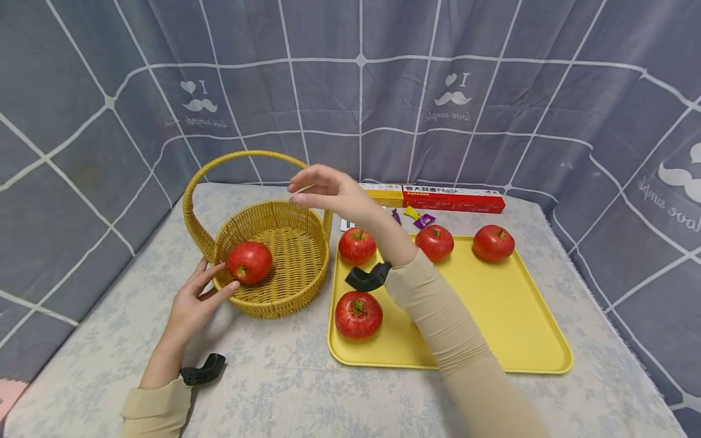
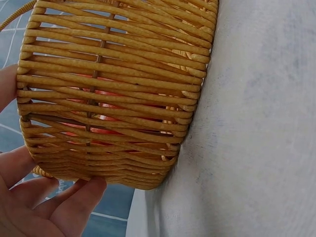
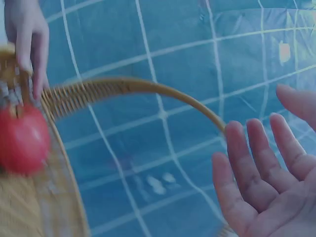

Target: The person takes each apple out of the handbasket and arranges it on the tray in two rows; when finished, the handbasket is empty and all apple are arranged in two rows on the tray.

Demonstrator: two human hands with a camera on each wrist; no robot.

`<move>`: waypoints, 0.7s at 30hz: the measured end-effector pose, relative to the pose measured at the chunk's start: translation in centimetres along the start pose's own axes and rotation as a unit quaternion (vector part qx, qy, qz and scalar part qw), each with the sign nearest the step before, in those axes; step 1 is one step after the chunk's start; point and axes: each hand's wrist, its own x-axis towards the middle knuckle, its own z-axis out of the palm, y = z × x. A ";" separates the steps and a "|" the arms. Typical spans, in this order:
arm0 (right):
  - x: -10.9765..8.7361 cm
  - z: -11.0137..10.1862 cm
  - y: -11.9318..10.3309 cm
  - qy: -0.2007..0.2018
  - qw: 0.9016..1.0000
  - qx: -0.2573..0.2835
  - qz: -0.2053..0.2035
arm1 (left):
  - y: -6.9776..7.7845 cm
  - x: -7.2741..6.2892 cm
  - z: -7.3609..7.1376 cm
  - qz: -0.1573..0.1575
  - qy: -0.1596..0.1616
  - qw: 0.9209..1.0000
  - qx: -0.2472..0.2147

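A yellow woven basket [image 1: 296, 298] with a tall arched handle stands on the left part of the table, a red apple [image 1: 249, 262] lying inside against its left wall. My left hand [image 1: 193, 306] holds the basket's front left rim, thumb and fingertips right beside the apple. From outside, the left wrist view shows that hand's fingers at the edge of the wicker wall [image 2: 113, 98], with red peeking through the gaps. Raised over the basket's right side near its handle, my right hand [image 1: 336, 193] has loosely bent fingers and an empty palm, also seen in the right wrist view.
Right of the basket lies a yellow tray [image 1: 509, 322] bearing several red apples, one of them [image 1: 358, 316] at its front left. Behind it are small wrapped candies [image 1: 424, 220], a red pasta box [image 1: 454, 199] and a yellow box [image 1: 386, 196]. A grey curtain [image 1: 328, 97] hangs behind the table.
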 end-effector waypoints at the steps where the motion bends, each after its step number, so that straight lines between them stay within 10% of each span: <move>1: 0.5 0.7 0.6 0.005 1.000 0.003 0.001 | 0.0 0.0 0.0 0.001 0.000 1.000 0.000; 21: 3.8 8.2 11.1 0.018 0.980 -0.122 0.155 | 0.0 0.1 0.0 0.007 0.001 1.000 0.005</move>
